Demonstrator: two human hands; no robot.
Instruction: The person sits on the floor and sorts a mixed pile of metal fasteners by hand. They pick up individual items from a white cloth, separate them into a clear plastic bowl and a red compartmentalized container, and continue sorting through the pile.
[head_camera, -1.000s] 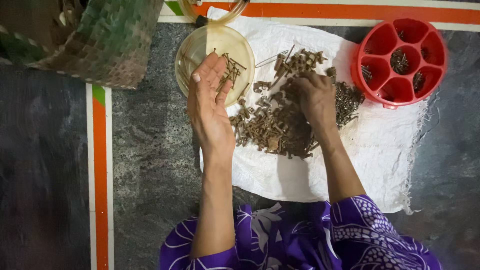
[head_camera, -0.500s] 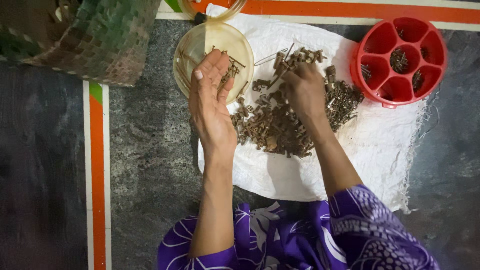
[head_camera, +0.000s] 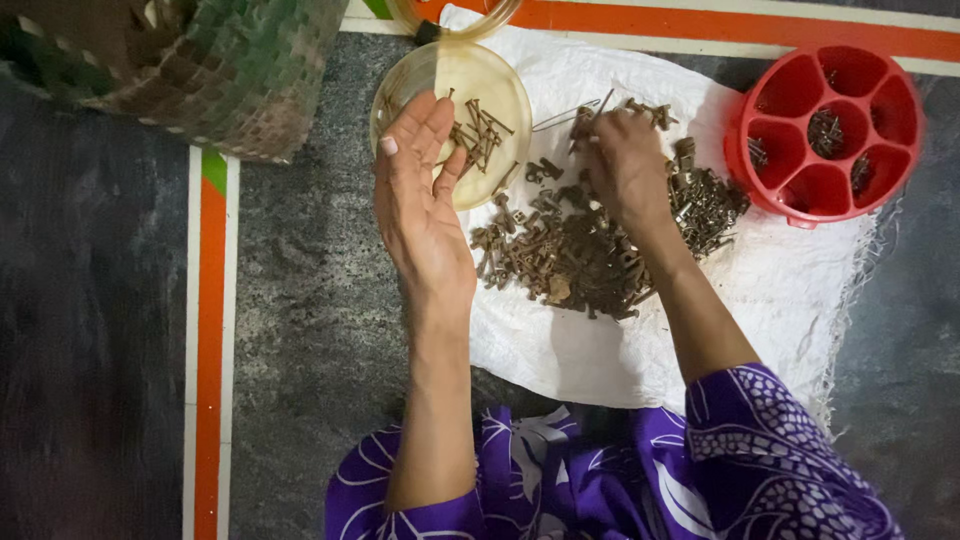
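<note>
Since a moment ago the right hand (head_camera: 628, 170) has crept up the pile of rusty screws (head_camera: 590, 250) on the white cloth (head_camera: 760, 290), its fingers bunched at the far edge, grip hidden, while the left hand (head_camera: 420, 205) stays flat and open, palm up, over the round clear dish (head_camera: 500, 85)

Rusty, matt metal screws (head_camera: 580, 255) lie on my rough woven white cloth (head_camera: 780, 290); glossy red plastic tray (head_camera: 823, 190), translucent smooth plastic bowl (head_camera: 505, 85), speckled stone floor (head_camera: 310, 290).
</note>
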